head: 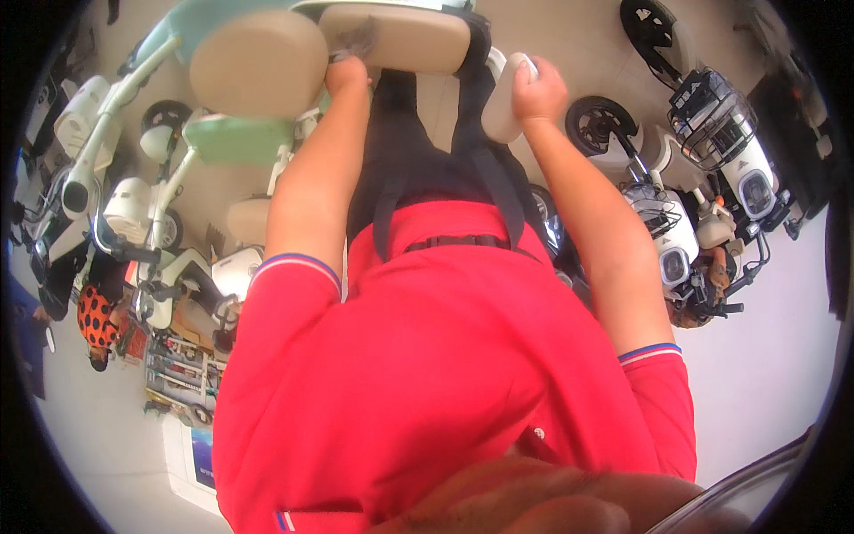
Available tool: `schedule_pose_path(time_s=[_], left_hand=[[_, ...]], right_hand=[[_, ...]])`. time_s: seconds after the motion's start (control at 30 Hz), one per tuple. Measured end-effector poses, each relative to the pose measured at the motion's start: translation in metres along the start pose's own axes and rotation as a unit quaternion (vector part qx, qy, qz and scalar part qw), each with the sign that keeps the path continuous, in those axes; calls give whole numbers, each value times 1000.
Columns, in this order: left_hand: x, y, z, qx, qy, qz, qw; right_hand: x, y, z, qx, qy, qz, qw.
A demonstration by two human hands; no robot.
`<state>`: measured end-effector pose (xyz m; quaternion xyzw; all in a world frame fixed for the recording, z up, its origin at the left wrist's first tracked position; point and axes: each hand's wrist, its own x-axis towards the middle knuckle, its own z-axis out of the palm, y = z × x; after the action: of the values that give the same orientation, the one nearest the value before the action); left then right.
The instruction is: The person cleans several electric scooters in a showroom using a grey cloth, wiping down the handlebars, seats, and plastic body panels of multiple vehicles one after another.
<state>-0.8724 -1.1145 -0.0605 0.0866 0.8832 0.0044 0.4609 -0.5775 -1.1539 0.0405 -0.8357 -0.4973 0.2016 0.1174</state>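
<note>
At the top, my left hand (347, 75) holds a grey crumpled sheet (360, 40) against the long beige seat (427, 39) of a scooter. Motion blurs the sheet; cloth or plastic film, I cannot tell. A round beige saddle (259, 63) sits just left of that hand, over a pale green panel (237, 140). My right hand (540, 90) grips a cream rounded pad (499, 110) at the seat's right end, thumb on its upper edge. Whether the pad is fixed to the scooter is hidden.
White electric scooters with wire baskets (714, 127) stand on the right. More scooters and a pale tubular frame (110, 120) crowd the left. A person in a spotted orange top (98, 317) is farther left, near a stocked shelf rack (183, 370).
</note>
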Motion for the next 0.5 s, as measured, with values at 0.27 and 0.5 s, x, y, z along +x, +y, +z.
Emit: schedule_pose_path(time_s=[0.27,0.5], left_hand=[[-71,51,9,222,146,234,935],[-47,43,34,235,146,249,928]], right_hand=[[0,-4,3,6,8,21,1000],[-2,-6,6,25,9,13,1000]])
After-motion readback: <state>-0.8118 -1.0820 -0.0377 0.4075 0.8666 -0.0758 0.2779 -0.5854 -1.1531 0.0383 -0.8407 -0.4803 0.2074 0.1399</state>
